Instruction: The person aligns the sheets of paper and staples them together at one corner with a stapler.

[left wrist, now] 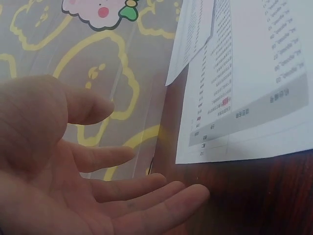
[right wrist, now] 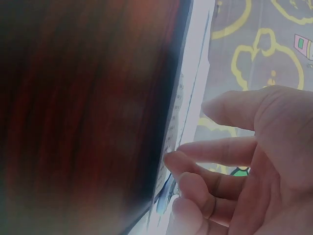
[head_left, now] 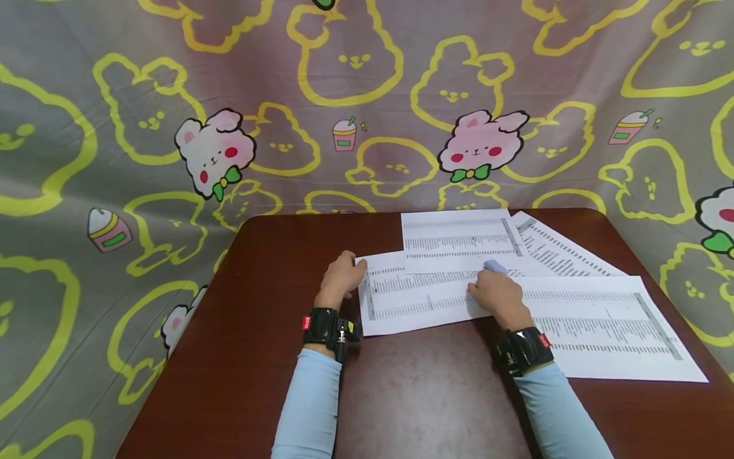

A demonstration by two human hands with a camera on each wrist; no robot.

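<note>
In the head view my left hand (head_left: 342,278) is at the left edge of a printed sheet (head_left: 395,322). The left wrist view shows its fingers (left wrist: 142,196) spread and relaxed, thumb apart, holding nothing. My right hand (head_left: 497,294) is over the right part of the same sheet. In the right wrist view its fingers (right wrist: 193,188) bend loosely down at the paper (right wrist: 171,122), with the thumb raised clear of them. Just beyond that hand a small blue object (head_left: 494,266) shows, partly hidden; its kind cannot be told.
Another printed sheet (head_left: 459,239) overlaps the first at the back. A slanted sheet (head_left: 568,248) lies behind to the right, and a further sheet (head_left: 608,338) lies at the right front. All are on a dark brown table (head_left: 229,357); a patterned cloth (head_left: 390,64) hangs behind it.
</note>
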